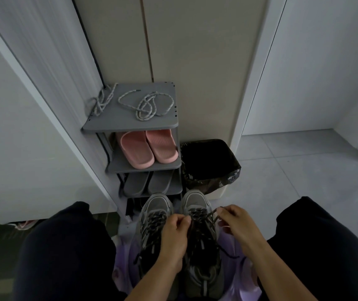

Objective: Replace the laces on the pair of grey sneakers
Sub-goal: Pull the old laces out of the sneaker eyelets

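Two grey sneakers stand side by side between my knees, toes pointing away: the left sneaker [155,216] and the right sneaker [197,205]. Both carry dark speckled laces. My left hand [173,240] pinches the dark lace [197,216] at the upper eyelets of the right sneaker. My right hand [236,224] pinches the other end of that lace, which runs up over its fingers. Two pale speckled laces [149,104] lie loose on top of the grey shoe rack [130,124].
The shoe rack holds pink slippers [147,148] and grey slippers [147,183] on lower shelves. A bin lined with a black bag [208,166] stands right of the rack. A lilac plastic bag [241,276] lies under the sneakers. Grey tiled floor spreads to the right.
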The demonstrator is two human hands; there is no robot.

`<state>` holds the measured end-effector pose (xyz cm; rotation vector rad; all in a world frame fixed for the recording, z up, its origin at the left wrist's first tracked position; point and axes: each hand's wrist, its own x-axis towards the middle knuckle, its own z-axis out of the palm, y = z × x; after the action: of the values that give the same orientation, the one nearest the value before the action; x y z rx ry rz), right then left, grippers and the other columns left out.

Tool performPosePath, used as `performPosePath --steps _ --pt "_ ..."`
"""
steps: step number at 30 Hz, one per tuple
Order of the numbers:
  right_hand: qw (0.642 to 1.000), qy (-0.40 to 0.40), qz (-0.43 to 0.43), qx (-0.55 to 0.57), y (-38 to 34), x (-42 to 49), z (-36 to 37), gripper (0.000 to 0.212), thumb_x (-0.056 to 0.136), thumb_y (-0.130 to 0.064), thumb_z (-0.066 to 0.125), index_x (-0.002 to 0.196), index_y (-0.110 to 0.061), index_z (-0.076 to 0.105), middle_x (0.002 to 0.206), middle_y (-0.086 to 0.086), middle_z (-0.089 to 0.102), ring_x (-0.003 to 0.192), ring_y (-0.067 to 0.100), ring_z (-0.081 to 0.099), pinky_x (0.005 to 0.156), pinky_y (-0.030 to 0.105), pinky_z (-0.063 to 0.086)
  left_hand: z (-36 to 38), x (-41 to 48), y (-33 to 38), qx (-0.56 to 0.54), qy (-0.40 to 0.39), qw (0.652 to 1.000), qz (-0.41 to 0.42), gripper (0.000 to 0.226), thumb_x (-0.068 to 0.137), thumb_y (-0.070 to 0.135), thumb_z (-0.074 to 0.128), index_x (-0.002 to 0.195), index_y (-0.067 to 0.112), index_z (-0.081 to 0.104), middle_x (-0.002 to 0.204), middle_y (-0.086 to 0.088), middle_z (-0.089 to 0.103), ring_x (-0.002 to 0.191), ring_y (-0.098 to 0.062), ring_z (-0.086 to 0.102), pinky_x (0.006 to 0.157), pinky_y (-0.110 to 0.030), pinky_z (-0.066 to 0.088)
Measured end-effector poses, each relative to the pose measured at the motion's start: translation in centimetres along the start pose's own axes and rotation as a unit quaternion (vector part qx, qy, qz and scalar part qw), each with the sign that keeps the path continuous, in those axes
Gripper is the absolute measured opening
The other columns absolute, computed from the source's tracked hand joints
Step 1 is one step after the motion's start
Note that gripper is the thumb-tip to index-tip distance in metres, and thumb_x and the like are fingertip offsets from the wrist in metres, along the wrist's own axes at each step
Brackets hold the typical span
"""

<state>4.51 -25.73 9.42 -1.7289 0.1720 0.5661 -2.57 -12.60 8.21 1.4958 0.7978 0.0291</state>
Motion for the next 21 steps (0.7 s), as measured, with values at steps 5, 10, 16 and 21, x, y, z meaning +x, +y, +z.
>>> performPosePath --steps 5,10,16,21 --pt "0.993 -0.063 -0.012 -0.096 1.0 -0.9 1.1 0.017 0.083 -0.022 0.068 0.075 -0.011 0.058 0.066 -0.001 0.058 0.063 0.012 0.053 0.062 0.023 0.042 1.1 -1.4 -1.5 -0.023 0.042 0.998 0.027 0.004 0.086 0.013 0.062 0.089 0.016 0.063 0.101 -0.007 0.064 0.097 -0.019 0.061 0.093 -0.038 0.049" --pt "0.997 0.017 -0.054 -0.049 1.2 -0.8 1.2 0.031 0.085 -0.015 0.065 0.061 -0.012 0.046 0.056 0.001 0.046 0.056 0.013 0.041 0.055 0.025 0.033 0.8 -0.8 -0.5 -0.144 0.058 0.987 -0.039 0.006 0.086 0.012 0.062 0.082 0.007 0.065 0.088 -0.017 0.068 0.085 -0.029 0.064 0.083 -0.041 0.052" --pt "0.999 -0.04 -0.02 -0.031 1.4 -0.7 1.0 0.022 0.085 -0.024 0.065 0.071 -0.01 0.057 0.061 0.0 0.057 0.059 0.014 0.05 0.061 0.027 0.039 0.8 -1.1 -0.6 -0.078 0.049 0.996 0.017 0.009 0.085 0.011 0.063 0.093 0.011 0.064 0.095 -0.007 0.067 0.089 -0.018 0.063 0.081 -0.027 0.05" --pt "0.997 -0.018 -0.051 -0.051 1.6 -0.8 1.2 0.02 0.086 -0.013 0.063 0.069 -0.009 0.054 0.061 -0.001 0.056 0.058 0.011 0.05 0.057 0.018 0.041 1.0 -1.5 -1.1 -0.116 0.068 0.991 -0.02 0.005 0.087 0.014 0.061 0.086 0.01 0.065 0.091 -0.011 0.069 0.091 -0.027 0.065 0.091 -0.043 0.051"
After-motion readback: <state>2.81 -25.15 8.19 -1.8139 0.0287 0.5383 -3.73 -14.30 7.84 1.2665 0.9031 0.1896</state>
